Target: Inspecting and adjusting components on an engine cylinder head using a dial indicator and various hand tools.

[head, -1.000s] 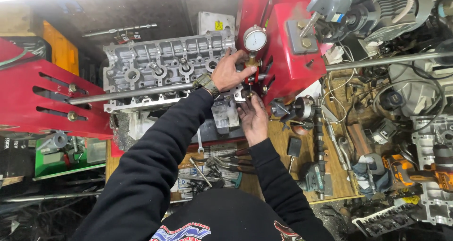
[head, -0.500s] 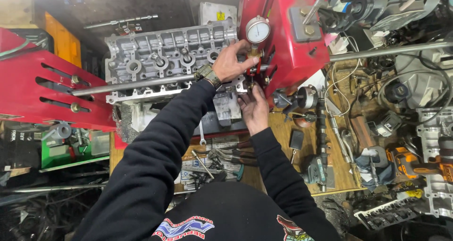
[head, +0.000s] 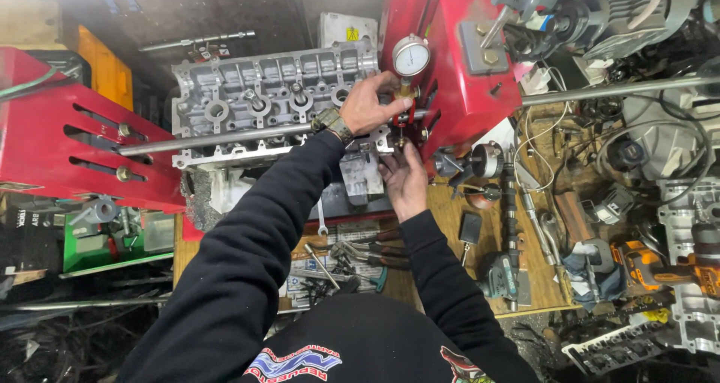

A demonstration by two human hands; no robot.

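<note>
A grey aluminium cylinder head (head: 262,98) lies clamped in a red machine frame (head: 465,68), with a long steel bar (head: 225,137) running across its front. My left hand (head: 369,107) wears a wristwatch and grips the brass fitting under a round white dial gauge (head: 411,56). Just below it, my right hand (head: 405,179) reaches up with its fingertips pinching a small part at the foot of the same fitting (head: 400,139). Both arms are in black sleeves.
A red slotted bracket (head: 67,154) stands at the left. On the wooden bench (head: 450,218) lie pliers and wrenches (head: 360,252), a camshaft (head: 511,195), an orange power tool (head: 645,267) and tangled cables. Engine parts fill the right side.
The view has shifted slightly. My left hand has slid a little to the right along the bar onto the fitting under the gauge. My right hand stays at the fitting's foot.
</note>
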